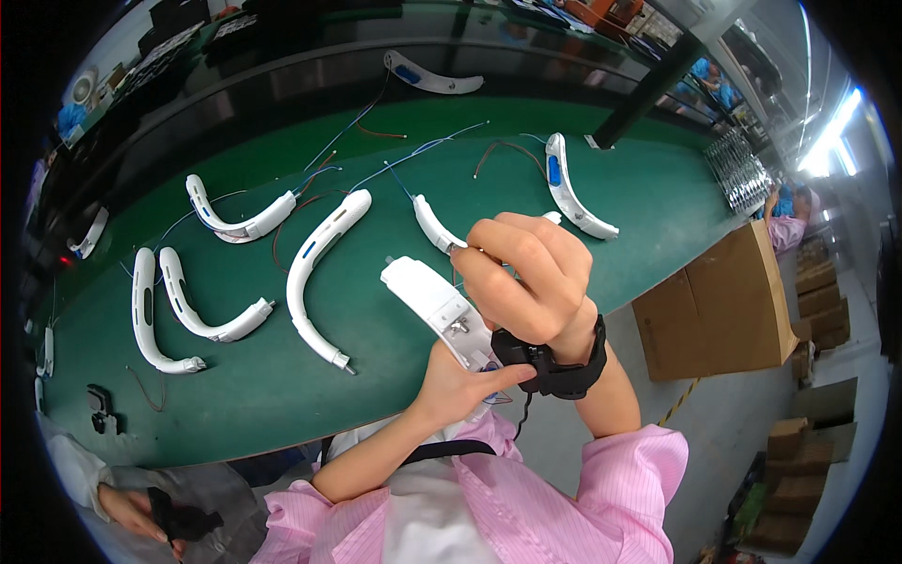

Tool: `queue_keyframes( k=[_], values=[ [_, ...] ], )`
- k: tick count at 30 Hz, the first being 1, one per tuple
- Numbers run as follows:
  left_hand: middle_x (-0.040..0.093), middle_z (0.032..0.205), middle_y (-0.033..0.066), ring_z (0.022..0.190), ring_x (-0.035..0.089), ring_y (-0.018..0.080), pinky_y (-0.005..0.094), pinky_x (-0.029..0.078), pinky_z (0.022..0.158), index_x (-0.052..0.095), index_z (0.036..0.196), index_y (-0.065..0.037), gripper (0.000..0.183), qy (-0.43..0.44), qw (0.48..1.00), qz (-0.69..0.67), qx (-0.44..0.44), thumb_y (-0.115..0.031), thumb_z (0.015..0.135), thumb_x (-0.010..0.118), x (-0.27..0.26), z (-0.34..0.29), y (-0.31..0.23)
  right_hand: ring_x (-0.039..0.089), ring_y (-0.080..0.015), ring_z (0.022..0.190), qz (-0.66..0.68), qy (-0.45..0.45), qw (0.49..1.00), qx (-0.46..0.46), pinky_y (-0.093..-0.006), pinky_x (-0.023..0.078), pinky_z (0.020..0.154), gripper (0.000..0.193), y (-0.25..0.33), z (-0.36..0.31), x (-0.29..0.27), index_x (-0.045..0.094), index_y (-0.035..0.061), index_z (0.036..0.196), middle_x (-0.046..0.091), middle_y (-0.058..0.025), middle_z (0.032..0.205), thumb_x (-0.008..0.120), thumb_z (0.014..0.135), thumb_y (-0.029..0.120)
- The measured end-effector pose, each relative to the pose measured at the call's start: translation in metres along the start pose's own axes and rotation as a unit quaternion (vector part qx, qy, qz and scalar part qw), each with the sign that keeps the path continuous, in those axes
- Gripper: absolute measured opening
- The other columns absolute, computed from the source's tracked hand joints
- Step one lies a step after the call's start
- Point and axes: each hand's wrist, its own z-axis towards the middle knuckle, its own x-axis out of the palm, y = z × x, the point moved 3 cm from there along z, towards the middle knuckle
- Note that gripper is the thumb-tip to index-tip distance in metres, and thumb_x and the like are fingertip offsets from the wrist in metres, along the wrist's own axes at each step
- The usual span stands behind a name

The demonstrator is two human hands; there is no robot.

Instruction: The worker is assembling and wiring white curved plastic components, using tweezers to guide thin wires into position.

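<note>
My left hand [453, 387] holds a white curved plastic housing [427, 289] over the table's near edge, its thumb stretched toward my right wrist. A small metal fitting and a thin wire show in the housing's open lower part. My right hand [531, 273] is closed in a pinch just above it, and whatever lies between the fingertips is hidden. A black strapped device [554, 367] sits on my right wrist. Behind the right hand, another white curved piece [434, 224] with a blue wire lies partly covered.
Several white curved housings [315, 268] with red and blue wires are spread over the green table [376, 414]. A cardboard box [719, 305] stands at the right, near a stack of metallic trays [738, 169]. At lower left, another person's hand [132, 512] holds a black object.
</note>
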Motion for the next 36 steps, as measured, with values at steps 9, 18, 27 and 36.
queue_keyframes(
  k=[9,18,27,36],
  values=[
    [0.053,0.082,-0.0003,0.073,0.051,0.0070,0.0223,0.043,0.062,0.048,0.096,-0.002,0.041,-0.029,0.995,-0.083,-0.050,-0.005,0.066,0.077,-0.021,0.000,0.012,0.056,-0.0168,0.068,0.015,0.085,0.994,0.063,-0.0245,0.045,0.053,0.016,0.004,-0.008,0.013,0.054,0.0037,0.072,0.055,-0.0068,0.083,0.059,0.057,0.007],
    [0.047,0.075,-0.0022,0.065,0.047,0.0045,0.0191,0.038,0.056,0.043,0.099,-0.004,0.051,-0.088,0.993,-0.083,-0.015,-0.002,0.063,0.078,-0.032,0.003,0.018,0.055,-0.0137,0.079,0.727,-0.258,0.329,0.544,-0.0230,0.048,0.055,0.016,0.003,-0.030,0.020,0.056,0.0027,0.092,0.054,-0.0089,0.097,0.042,0.085,-0.003],
    [0.050,0.075,-0.0010,0.066,0.052,0.0064,0.0204,0.042,0.057,0.041,0.105,-0.003,0.050,-0.038,0.989,-0.105,-0.092,-0.002,0.067,0.075,-0.039,-0.013,0.036,0.050,-0.0134,0.078,0.849,-0.253,0.161,0.435,-0.0204,0.045,0.051,0.015,0.012,-0.019,0.025,0.054,0.0012,0.089,0.050,-0.0065,0.092,0.039,0.088,0.004],
    [0.057,0.088,0.0045,0.079,0.055,0.0104,0.0231,0.044,0.066,0.043,0.099,-0.001,0.040,-0.005,0.998,-0.009,-0.059,-0.003,0.071,0.072,-0.037,-0.014,0.027,0.054,-0.0170,0.061,0.074,0.089,0.964,0.240,-0.0258,0.045,0.050,0.019,0.017,-0.008,0.028,0.058,0.0045,0.078,0.057,-0.0042,0.081,0.057,0.063,-0.006]
  ],
)
